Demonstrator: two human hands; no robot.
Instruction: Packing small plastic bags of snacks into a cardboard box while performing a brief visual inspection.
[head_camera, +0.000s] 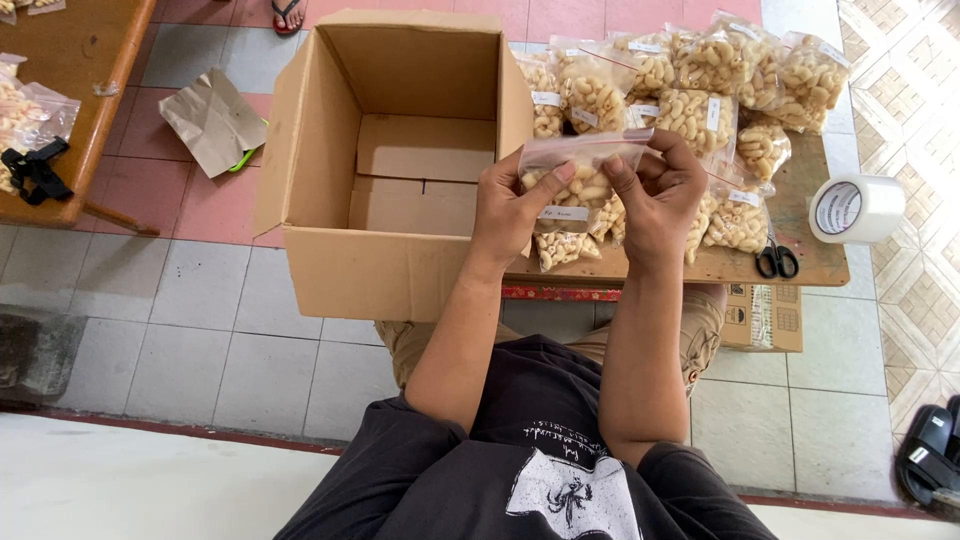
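Both hands hold up one clear zip bag of pale cashew nuts (580, 188) with a white label, just right of an open cardboard box. My left hand (513, 208) grips the bag's left side, thumb on its front. My right hand (655, 195) pinches the top right edge near the seal. The empty cardboard box (330, 260) stands open on the low wooden table (810, 262), its flaps up. Behind the hands lies a pile of several similar filled bags (700, 85).
Black scissors (776, 260) and a roll of clear tape (856, 208) rest at the table's right end. A second table (95, 70) with more bags stands at left. Crumpled brown paper (212, 120) lies on the tiled floor. A black sandal (930, 455) is at lower right.
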